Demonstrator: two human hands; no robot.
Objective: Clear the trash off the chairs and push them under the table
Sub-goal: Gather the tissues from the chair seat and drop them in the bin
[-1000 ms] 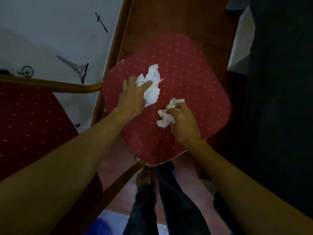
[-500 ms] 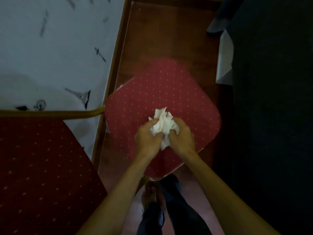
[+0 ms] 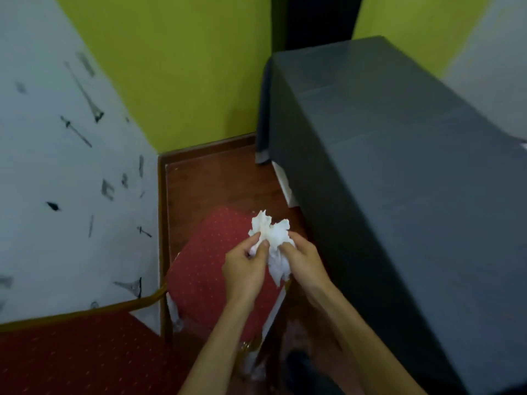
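A wad of crumpled white tissue (image 3: 272, 238) is lifted above the red dotted chair seat (image 3: 199, 269). My left hand (image 3: 245, 266) grips its left side and my right hand (image 3: 305, 260) grips its right side, fingers closed on the paper. The seat under my hands shows no other trash. To the right stands the table (image 3: 399, 155) under a dark grey cloth that hangs to the floor. A second red chair (image 3: 71, 357) with a gold frame fills the lower left corner.
A white wall with black Eiffel Tower prints (image 3: 57, 181) runs along the left, meeting a green wall (image 3: 185, 67) at the corner. Brown wooden floor (image 3: 216, 181) shows between chair, wall and table. Scraps of clear plastic wrap (image 3: 175, 315) hang at the chair's edge.
Both hands gathered the two tissue pieces into one wad and lifted it off the seat. My view tilted up, bringing the table and green wall into sight.
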